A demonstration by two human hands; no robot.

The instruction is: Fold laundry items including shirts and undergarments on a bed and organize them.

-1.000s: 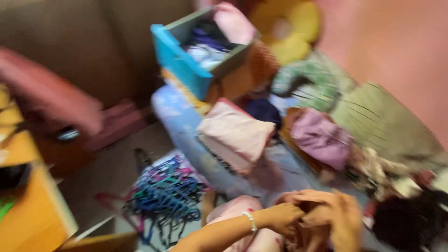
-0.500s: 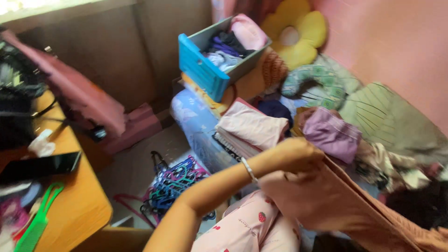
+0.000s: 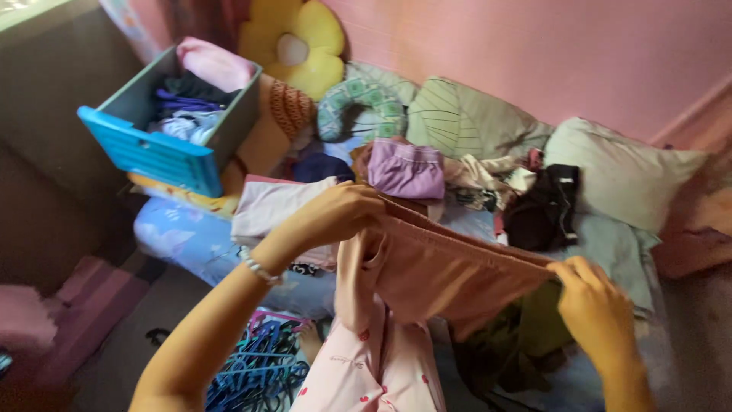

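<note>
The peach-brown garment [image 3: 450,271], bunched low a second ago, is now being held stretched above the bed [image 3: 610,244], pinched closed at each end by the left hand [image 3: 335,214] and right hand [image 3: 595,305].

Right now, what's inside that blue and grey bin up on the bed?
The blue and grey bin holds loosely piled clothes: a pink garment on top at the back, with dark, purple and whitish pieces in front. Whatever lies beneath them, and the bin's bottom, is covered.

No packages, labels, signs or screens.
</note>
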